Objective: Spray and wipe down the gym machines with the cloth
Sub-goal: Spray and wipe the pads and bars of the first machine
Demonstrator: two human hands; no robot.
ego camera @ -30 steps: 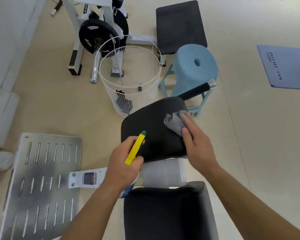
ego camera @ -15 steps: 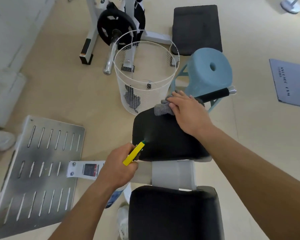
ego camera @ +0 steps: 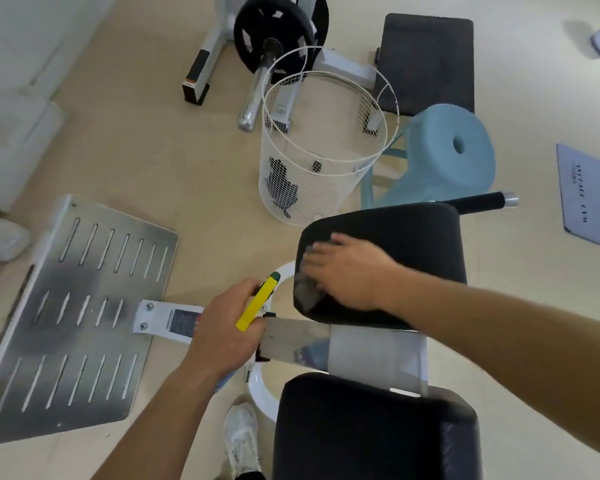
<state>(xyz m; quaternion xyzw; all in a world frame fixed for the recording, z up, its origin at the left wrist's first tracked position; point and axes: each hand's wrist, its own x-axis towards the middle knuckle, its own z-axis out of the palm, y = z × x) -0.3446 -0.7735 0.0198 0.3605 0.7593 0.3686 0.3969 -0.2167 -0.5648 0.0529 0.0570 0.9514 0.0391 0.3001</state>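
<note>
The floor (ego camera: 187, 161) of this gym room is light tan. A white wire basket (ego camera: 326, 188) stands on it, with a blue plastic stool (ego camera: 447, 157) just beside it and a black weight plate (ego camera: 274, 26) on a bar behind. A shiny metal foot plate (ego camera: 77, 306) with long slots sits on the left. In the middle is the gym machine, with a black pad (ego camera: 406, 244) up top and a black seat (ego camera: 371, 431) lower down. The right hand (ego camera: 350, 275) lies flat on the left end of the black pad. Its fingers (ego camera: 321, 252) are spread out and mostly straight, and they press the gray cloth (ego camera: 307, 289) down onto the pad. The cloth peeks out from under the hand and hangs a little over the pad's left edge. The left hand (ego camera: 222, 330) is just beside the pad, lower and to the left. Its fingers are curled tight round the spray bottle (ego camera: 258, 301), which has a yellow top with a green tip that points up toward the pad. A white shoe (ego camera: 243, 441) shows on the floor below.
</note>
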